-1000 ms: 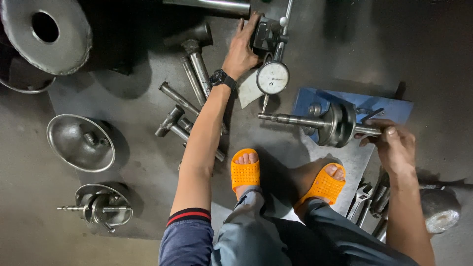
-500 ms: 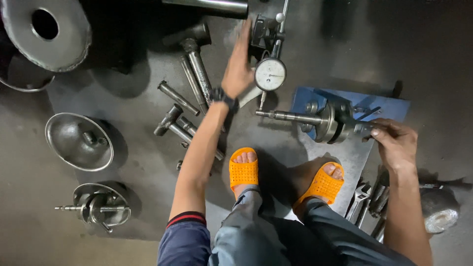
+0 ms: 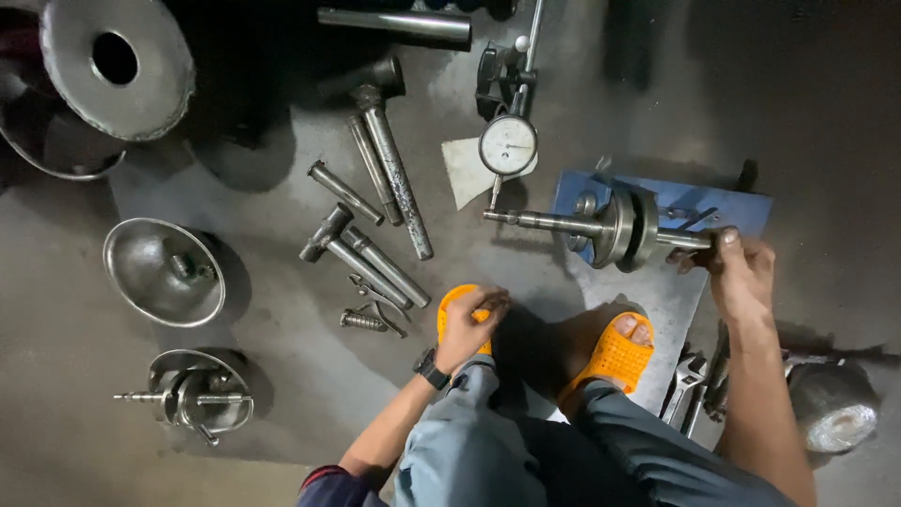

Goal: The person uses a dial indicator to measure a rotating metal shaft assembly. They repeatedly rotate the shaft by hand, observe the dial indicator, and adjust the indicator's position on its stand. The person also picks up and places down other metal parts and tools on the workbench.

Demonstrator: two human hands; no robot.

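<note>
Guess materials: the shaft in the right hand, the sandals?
Shaft with disc: looks like steel, machined grey with dull glints; the right hand grips its end. Sandals: probably moulded foam or rubber, matte orange, perforated. Left hand rests on one.

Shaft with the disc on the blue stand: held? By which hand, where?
Yes: the right hand grips the shaft at its right end tip. The left hand holds nothing, resting on an orange sandal.
</note>
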